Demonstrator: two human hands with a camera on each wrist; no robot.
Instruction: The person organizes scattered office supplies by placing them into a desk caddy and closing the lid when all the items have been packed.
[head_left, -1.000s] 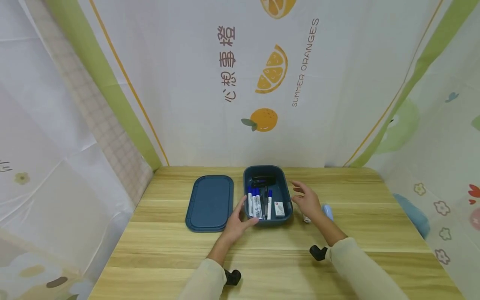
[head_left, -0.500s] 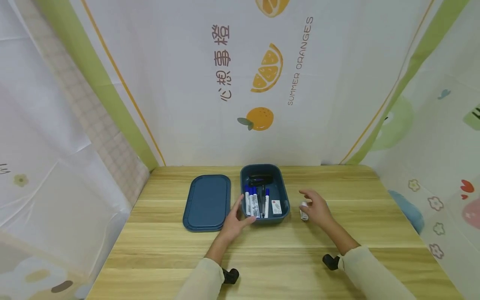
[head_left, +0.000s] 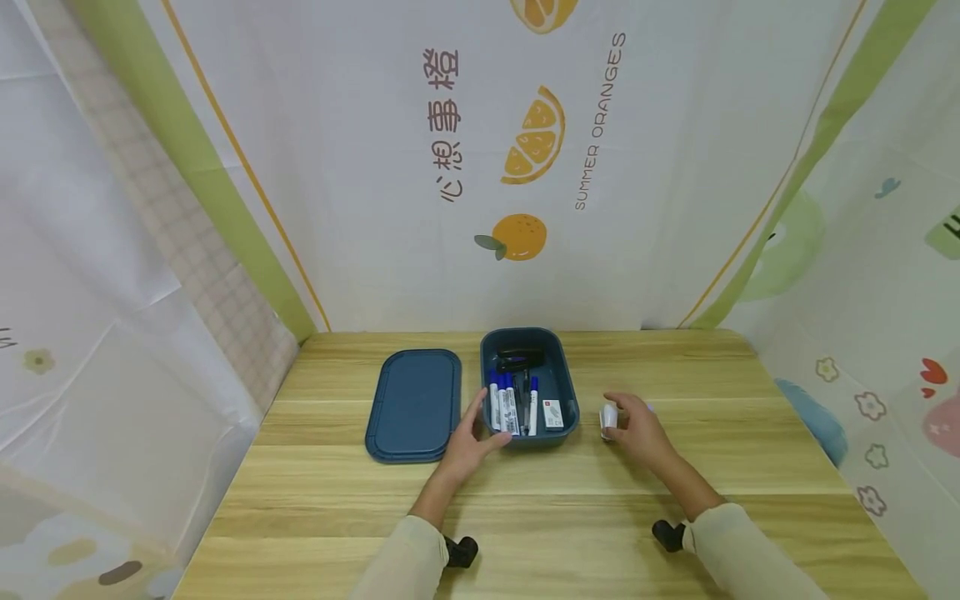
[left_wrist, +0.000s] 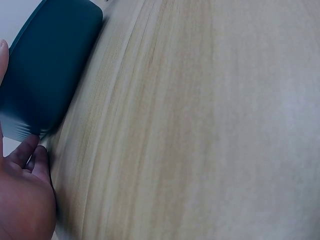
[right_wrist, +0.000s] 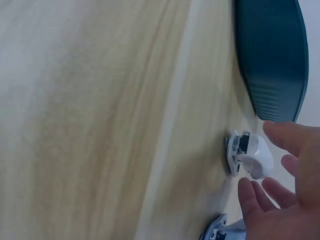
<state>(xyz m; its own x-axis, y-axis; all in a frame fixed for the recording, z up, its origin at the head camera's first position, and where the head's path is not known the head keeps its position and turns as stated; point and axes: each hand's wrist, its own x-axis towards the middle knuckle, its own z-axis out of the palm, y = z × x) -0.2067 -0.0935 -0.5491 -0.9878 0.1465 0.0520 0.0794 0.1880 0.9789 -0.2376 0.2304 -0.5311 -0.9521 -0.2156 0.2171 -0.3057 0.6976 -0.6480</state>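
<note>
My left hand [head_left: 467,450] rests at the near left corner of a dark blue plastic box [head_left: 567,367]. Its thumb lies by the front rim and its fingers reach along the left side, touching the wall in the left wrist view. My right hand [head_left: 639,432] reaches over a small white stapler [right_wrist: 254,154] standing on the table right of the box. Thumb and fingers spread on either side of the stapler, with a gap showing in the right wrist view. A light blue stapler [right_wrist: 229,231] sits just beyond it, mostly hidden behind the hand in the head view.
Inside the box are several white markers [head_left: 508,410] with blue caps, dark pens, black items [head_left: 521,360] at the back and a small white carton [head_left: 552,414]. The box's flat blue lid [head_left: 415,406] lies to the left. A printed curtain [head_left: 375,208] hangs behind the table.
My right hand has moved from beside the box's right wall rightward and down to the white stapler. The left hand stays at the box corner. The view has shifted slightly.
</note>
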